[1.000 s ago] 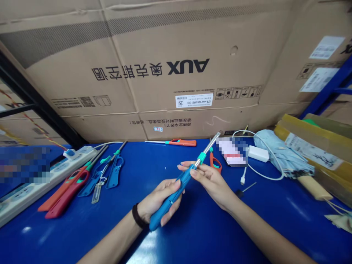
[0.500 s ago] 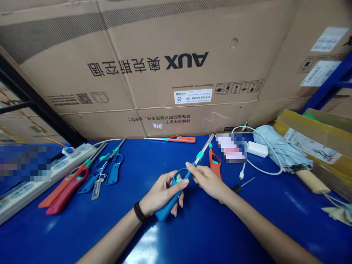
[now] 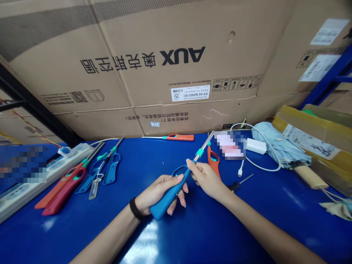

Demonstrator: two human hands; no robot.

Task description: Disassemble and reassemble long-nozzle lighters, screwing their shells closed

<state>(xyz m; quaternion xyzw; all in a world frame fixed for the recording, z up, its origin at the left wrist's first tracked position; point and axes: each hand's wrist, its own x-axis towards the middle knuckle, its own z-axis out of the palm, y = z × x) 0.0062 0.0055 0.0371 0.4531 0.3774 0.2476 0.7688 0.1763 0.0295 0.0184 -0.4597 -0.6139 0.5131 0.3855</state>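
Observation:
A blue long-necked lighter [image 3: 165, 201] with a green collar and metal tube is held slanting up to the right above the table. My left hand [image 3: 154, 191] grips its handle, thumb along the top and fingers curled beneath. At the front of the handle, by the base of the tube, my right hand [image 3: 205, 179] pinches it. Just behind my right hand lies an orange lighter [image 3: 213, 161], partly hidden by it. Near my right wrist a screwdriver [image 3: 245, 179] rests on the table, its handle partly covered.
Orange and red lighters [image 3: 62, 196] and an opened blue lighter [image 3: 111, 168] lie left beside a white power strip [image 3: 59, 165]. Another orange lighter [image 3: 180, 137] is at the back, before a large carton [image 3: 137, 88]. A charger [image 3: 255, 146], cable and folded umbrella [image 3: 277, 141] occupy the right.
Both hands keep their hold on the blue lighter, and its handle has turned slightly, showing more of its broad side. The whole view has shifted a little.

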